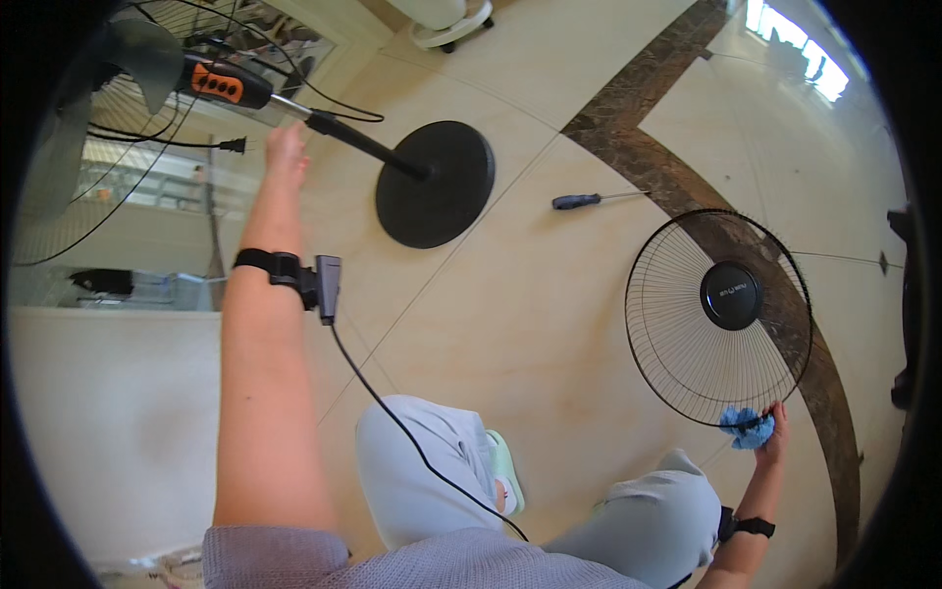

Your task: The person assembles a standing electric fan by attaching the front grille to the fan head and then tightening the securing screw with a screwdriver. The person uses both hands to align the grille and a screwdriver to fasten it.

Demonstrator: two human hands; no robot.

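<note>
Right grip (775,434): fingers clenched on a blue cloth (748,429), soft, crumpled, bunched against the lower rim of the guard. My right arm reaches out to the side, a black strap (754,527) round it.

Guard (721,316): directly ahead of my right grip, its near rim at the cloth. Round, black; fine wires radiating to a thin hoop; solid, smooth disc of a hub (733,295), pale lettering across it.

Left grip (286,155): bare, beside the fan's pole; I cannot tell whether the fingers close on it. My left arm is stretched nearly straight ahead, a black strap (270,265) and a small grey box (329,290) on the forearm.

Fan (348,137): leaning at a slant, just beyond my left grip. Slim pole, shiny metal above, black below; flat, round, dark base (435,191) to the right of this grip; black control box with an orange panel (217,84) and translucent grey blades (152,74) to its left.

Plug (233,145): black, two-pronged, just left of my left grip.

Screwdriver (579,202): dark ribbed handle, thin metal shaft; on the floor (520,324), glossy cream tile, well ahead and left of my right grip.
</note>
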